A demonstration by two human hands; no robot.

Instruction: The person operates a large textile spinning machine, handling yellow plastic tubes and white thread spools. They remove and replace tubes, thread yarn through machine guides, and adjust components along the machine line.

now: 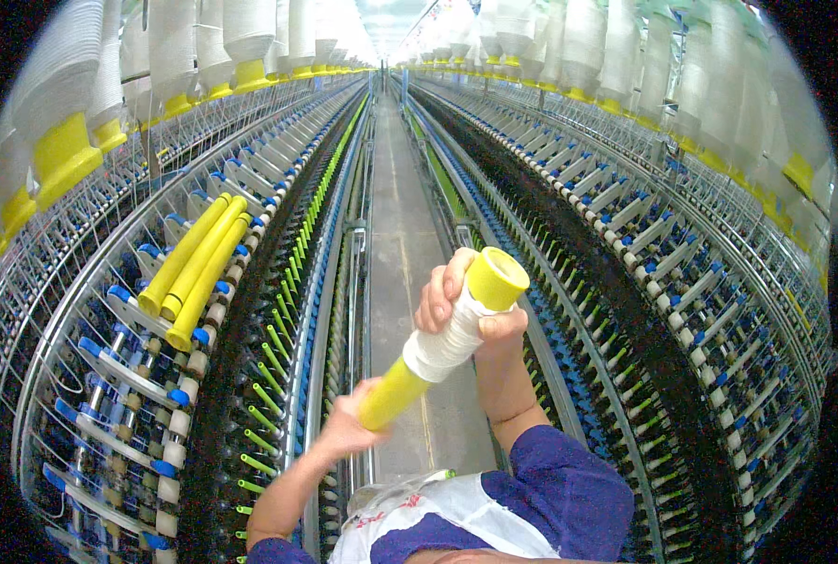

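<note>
I hold a long yellow tube bobbin (pixel 395 390) slanted in front of me, with a band of white yarn (pixel 442 346) wound round its upper part. My right hand (pixel 457 305) grips the top, fingers on the yarn just below the flared yellow end (pixel 497 277). My left hand (pixel 349 428) holds the bare lower end of the tube. Both forearms come up from the lower edge, the right one in a blue sleeve (pixel 565 489).
Long spinning frames line both sides of a grey aisle floor (pixel 400 244). Three bare yellow tubes (pixel 198 263) lie on the left frame. Large white roving bobbins on yellow holders (pixel 62 150) hang overhead. Green spindles (pixel 278 367) run along the left frame.
</note>
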